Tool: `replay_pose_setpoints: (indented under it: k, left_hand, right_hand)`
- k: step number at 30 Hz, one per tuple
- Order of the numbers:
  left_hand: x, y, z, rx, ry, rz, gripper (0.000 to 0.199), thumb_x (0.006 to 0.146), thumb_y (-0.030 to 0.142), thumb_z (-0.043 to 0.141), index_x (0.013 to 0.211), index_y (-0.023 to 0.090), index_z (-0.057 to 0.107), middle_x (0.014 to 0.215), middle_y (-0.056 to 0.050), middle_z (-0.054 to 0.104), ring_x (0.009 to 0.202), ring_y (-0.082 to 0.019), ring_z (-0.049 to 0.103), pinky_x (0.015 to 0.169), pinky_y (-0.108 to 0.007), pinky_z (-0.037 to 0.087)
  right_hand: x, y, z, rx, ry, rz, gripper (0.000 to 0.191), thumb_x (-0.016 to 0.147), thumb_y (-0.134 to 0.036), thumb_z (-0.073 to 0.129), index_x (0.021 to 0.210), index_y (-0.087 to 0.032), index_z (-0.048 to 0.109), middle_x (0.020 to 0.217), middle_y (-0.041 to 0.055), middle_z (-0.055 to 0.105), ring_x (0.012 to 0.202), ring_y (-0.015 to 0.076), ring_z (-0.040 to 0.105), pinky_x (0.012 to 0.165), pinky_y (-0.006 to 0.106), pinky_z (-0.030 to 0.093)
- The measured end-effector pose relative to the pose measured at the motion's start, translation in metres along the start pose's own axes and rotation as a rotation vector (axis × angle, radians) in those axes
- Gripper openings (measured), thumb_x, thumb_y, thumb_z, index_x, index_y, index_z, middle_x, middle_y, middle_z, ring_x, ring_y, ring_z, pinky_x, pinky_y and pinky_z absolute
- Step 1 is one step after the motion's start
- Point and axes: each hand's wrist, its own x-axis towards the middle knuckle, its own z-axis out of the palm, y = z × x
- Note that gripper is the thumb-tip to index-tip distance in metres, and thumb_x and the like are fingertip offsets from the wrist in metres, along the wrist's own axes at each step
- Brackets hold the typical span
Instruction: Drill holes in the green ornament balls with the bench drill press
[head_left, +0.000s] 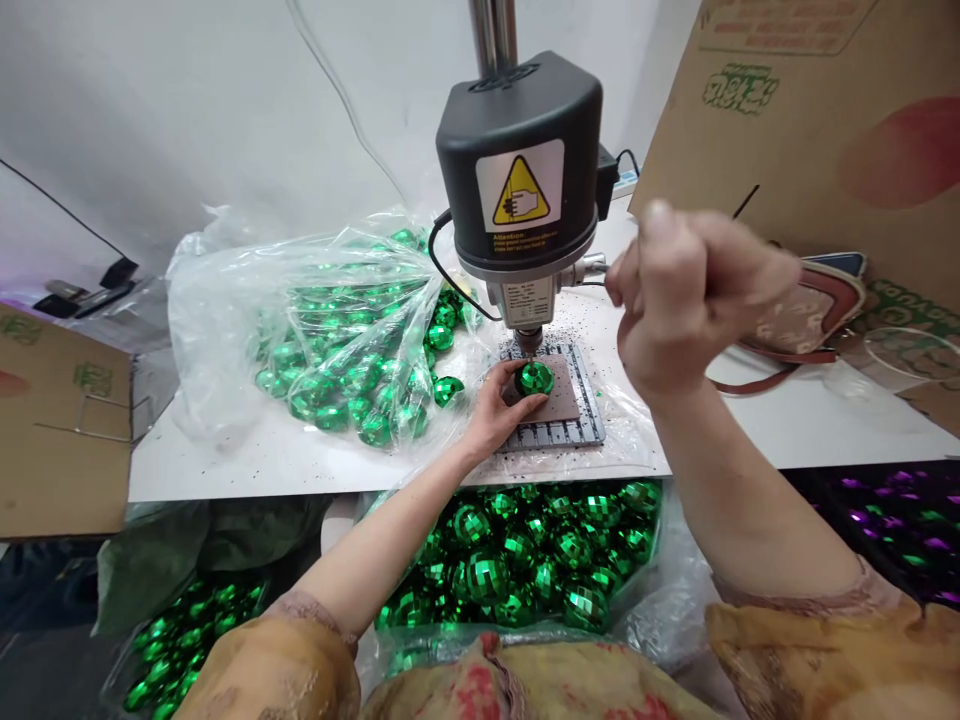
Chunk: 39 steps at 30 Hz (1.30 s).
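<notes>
The left hand [499, 408] clasps a round green ball [537, 378] from its left side on a board [564, 402], directly beneath the drill [517, 165], while the right hand [686, 295], higher and farther from the ball, is a blurred fist closed around the lever [589, 267].
</notes>
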Motion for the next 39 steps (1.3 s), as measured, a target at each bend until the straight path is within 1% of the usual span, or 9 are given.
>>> replay_pose_setpoints:
  k: [4,6,12,16,19,24,30,34,39]
  left_hand:
    - [-0.021,0.025,-0.004,0.141,0.189,-0.005,0.044,0.078,0.039,0.081,0.113,0.021,0.06,0.11,-0.008,0.067,0.103,-0.025,0.063,0.092,-0.041,0.05]
    - [-0.046,0.042,-0.008,0.219,0.156,0.008,0.041,0.079,0.037,0.081,0.111,0.022,0.059,0.104,-0.006,0.066,0.094,-0.022,0.063,0.084,-0.037,0.051]
    - [-0.139,0.066,-0.007,0.565,-0.743,0.196,0.039,0.083,0.034,0.078,0.113,0.017,0.06,0.106,-0.012,0.066,0.093,-0.027,0.065,0.079,-0.038,0.053]
    - [-0.161,0.065,0.005,0.732,-0.956,0.211,0.045,0.086,0.049,0.073,0.113,0.015,0.061,0.104,-0.013,0.068,0.09,-0.028,0.066,0.076,-0.039,0.053]
    - [-0.132,0.064,-0.005,0.619,-0.785,0.281,0.031,0.097,0.046,0.058,0.111,0.019,0.062,0.1,-0.01,0.069,0.09,-0.025,0.066,0.08,-0.037,0.053]
    - [-0.033,0.037,-0.074,0.624,-0.051,0.176,0.033,0.091,0.011,0.045,0.118,0.022,0.061,0.104,-0.011,0.067,0.098,-0.026,0.063,0.09,-0.042,0.051]
    - [0.013,0.0,-0.123,0.676,-0.271,-0.045,0.043,0.069,0.02,0.073,0.112,0.021,0.071,0.097,-0.008,0.065,0.094,-0.028,0.064,0.09,-0.041,0.052]
    - [0.011,0.014,-0.113,0.173,0.055,-0.102,0.05,0.083,0.048,0.072,0.126,0.023,0.064,0.103,-0.007,0.067,0.086,-0.021,0.066,0.079,-0.035,0.055]
    - [0.009,0.031,-0.078,-0.482,-0.028,-0.331,0.059,0.086,0.065,0.066,0.128,0.025,0.058,0.107,-0.009,0.071,0.081,-0.02,0.071,0.07,-0.034,0.059]
  right_hand:
    - [0.037,-0.002,0.018,0.087,0.053,-0.097,0.047,0.09,-0.014,0.057,0.054,-0.02,0.029,0.047,-0.0061,0.024,0.041,0.0051,0.026,0.042,0.027,0.018]
    - [0.044,0.001,0.02,0.077,0.03,-0.089,0.046,0.092,-0.011,0.054,0.056,-0.022,0.028,0.048,-0.0064,0.023,0.041,0.0058,0.025,0.042,0.028,0.02]
    - [0.042,0.003,0.018,0.103,0.029,-0.112,0.045,0.093,-0.013,0.057,0.058,-0.024,0.03,0.048,-0.0064,0.025,0.042,0.0083,0.026,0.042,0.03,0.023]
    - [0.043,0.002,0.018,0.147,0.035,-0.089,0.054,0.077,-0.053,0.071,0.054,-0.024,0.033,0.045,-0.0061,0.027,0.04,0.0079,0.025,0.037,0.033,0.016]
    - [0.042,0.0,0.017,0.086,0.04,-0.053,0.06,0.074,-0.063,0.07,0.051,-0.023,0.031,0.045,-0.0064,0.025,0.039,0.0068,0.026,0.037,0.032,0.017]
    - [0.039,-0.001,0.016,0.078,0.055,-0.027,0.062,0.077,-0.061,0.072,0.05,-0.022,0.032,0.044,-0.0063,0.026,0.039,0.0067,0.028,0.038,0.031,0.019]
    - [0.039,-0.001,0.016,0.055,0.056,-0.019,0.063,0.077,-0.063,0.071,0.05,-0.02,0.033,0.044,-0.0062,0.028,0.039,0.0051,0.028,0.039,0.029,0.02]
    - [0.037,-0.003,0.015,0.048,0.047,-0.017,0.064,0.079,-0.062,0.068,0.051,-0.019,0.03,0.046,-0.0069,0.027,0.041,0.0031,0.028,0.041,0.026,0.02]
    - [0.037,-0.004,0.016,0.073,0.049,-0.028,0.063,0.081,-0.059,0.069,0.052,-0.018,0.029,0.047,-0.0066,0.026,0.043,0.0029,0.029,0.043,0.025,0.02]
